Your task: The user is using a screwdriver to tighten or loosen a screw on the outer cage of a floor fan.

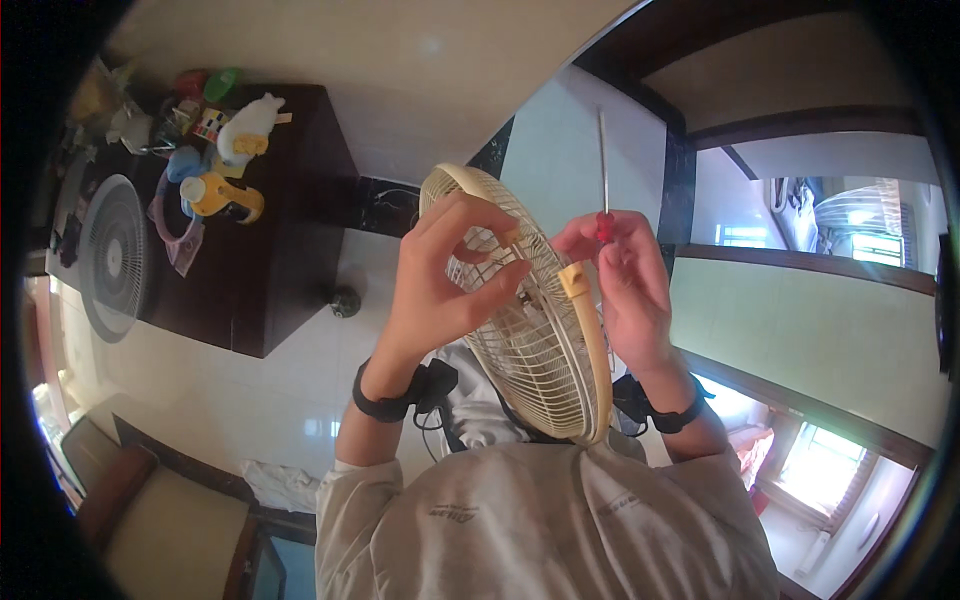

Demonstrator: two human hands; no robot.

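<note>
Before the person's chest, the wire fan cage [520, 362] stood tilted, its cream rim [600, 390] already around it; fastening work seemed unfinished. The right hand [636, 288] gripped a red-handled screwdriver [605, 223], shaft up, off the clip [573, 281]. The left hand [440, 270] had thumb and index apart; whether they pinched anything I couldn't tell. Floor [310, 385] parted cage from dark cabinet [285, 240], leaving elbow room.

My left hand [440, 270] covers part of the fan cage [535, 345]; whether it pinches anything, I cannot tell. My right hand [632, 285] hides part of the red-handled screwdriver [604, 175]. The lower edge cuts off my pale shirt [560, 525].
</note>
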